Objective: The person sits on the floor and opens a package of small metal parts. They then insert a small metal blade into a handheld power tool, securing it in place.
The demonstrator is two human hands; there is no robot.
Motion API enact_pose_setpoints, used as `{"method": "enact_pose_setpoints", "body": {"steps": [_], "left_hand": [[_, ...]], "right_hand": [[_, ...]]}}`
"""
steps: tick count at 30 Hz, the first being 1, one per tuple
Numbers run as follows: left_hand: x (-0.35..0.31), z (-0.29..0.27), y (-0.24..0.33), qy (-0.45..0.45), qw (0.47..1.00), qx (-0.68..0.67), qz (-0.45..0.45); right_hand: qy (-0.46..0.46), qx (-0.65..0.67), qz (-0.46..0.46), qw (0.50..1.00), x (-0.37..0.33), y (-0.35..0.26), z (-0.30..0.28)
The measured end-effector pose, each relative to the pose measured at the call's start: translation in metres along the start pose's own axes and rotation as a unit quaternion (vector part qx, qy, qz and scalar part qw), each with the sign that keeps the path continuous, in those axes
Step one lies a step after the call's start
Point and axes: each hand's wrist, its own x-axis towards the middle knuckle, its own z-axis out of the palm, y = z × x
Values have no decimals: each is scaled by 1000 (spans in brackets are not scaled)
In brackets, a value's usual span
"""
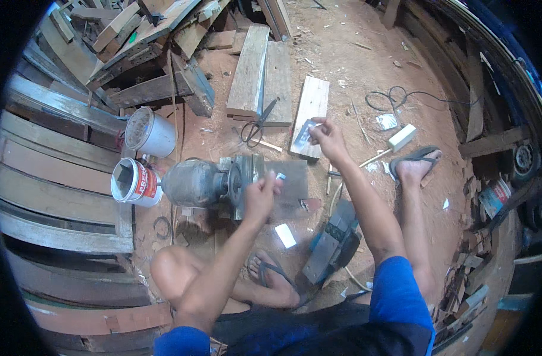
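Leftmost, two white buckets sit beside stacked planks: a far one (pixel 150 132) and a nearer one with a red label (pixel 133 181). Just right of them a grey motor (pixel 194 183) lies on the sawdust-covered ground, coupled to a grinder head (pixel 242 178). The left hand (pixel 260 196) hovers over that head, its fingers pressed together, pinching a small white piece (pixel 280 176) at the tips. Farther off, black scissors (pixel 258 123) rest against a board. To the right and farther away, the right hand (pixel 325 137) pinches a small shiny sheet (pixel 302 137) between thumb and fingers, held over a pale plank (pixel 312 102). Near the person's knee lies a dark power tool (pixel 335 240). Rightmost, a sandalled foot (pixel 414 165) rests near a white block (pixel 401 137).
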Motion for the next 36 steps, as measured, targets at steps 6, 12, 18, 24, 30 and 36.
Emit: {"method": "enact_pose_setpoints", "body": {"steps": [6, 12, 18, 24, 30, 36], "left_hand": [[-23, 17, 111, -17, 979, -126, 158], [-66, 14, 128, -45, 963, -199, 177], [-103, -7, 129, 7, 954, -160, 254], [-161, -34, 149, 40, 954, -169, 246], [-181, -32, 199, -64, 911, -297, 279], [-184, -34, 204, -69, 900, -310, 298]], "right_hand": [[-104, 95, -56, 989, -117, -94, 14], [-130, 144, -90, 977, -160, -128, 28], [-81, 189, -127, 970, -181, -164, 38], [-42, 382, -56, 921, -183, -213, 47], [-192, 495, -10, 847, -190, -225, 61], [-220, 495, 2, 841, -201, -239, 67]]}}
